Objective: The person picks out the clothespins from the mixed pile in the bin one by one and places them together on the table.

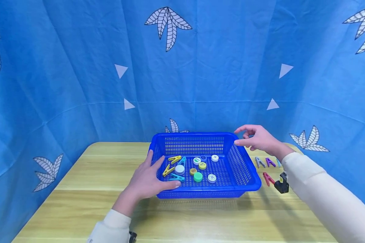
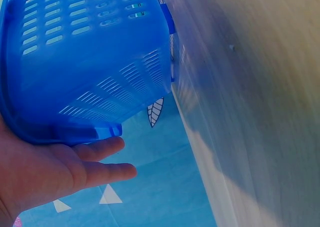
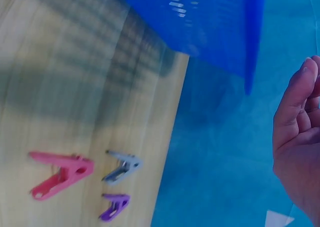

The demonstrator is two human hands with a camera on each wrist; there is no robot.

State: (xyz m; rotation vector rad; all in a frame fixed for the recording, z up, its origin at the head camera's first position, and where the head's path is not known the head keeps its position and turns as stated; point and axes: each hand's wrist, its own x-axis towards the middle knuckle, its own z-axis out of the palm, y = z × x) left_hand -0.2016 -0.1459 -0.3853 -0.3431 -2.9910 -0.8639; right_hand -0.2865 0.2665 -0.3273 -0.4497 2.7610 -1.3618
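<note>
Wooden tabletop, fronting blue leaf-print curtain: left hand is spreading wide at the left rim of a blue plastic basket, holding yellow and teal clips and, mostly rightward, bottle caps. Right hand is hovering near the right rim, thumb and forefinger parted; grey, pink and purple clips are lying beyond.

There are eight clips, eight caps, one basket.

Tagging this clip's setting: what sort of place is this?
Probably a makeshift tabletop filming spot: a wooden table, a patterned blue cloth behind it, and a blue basket holding clips and caps.
</note>
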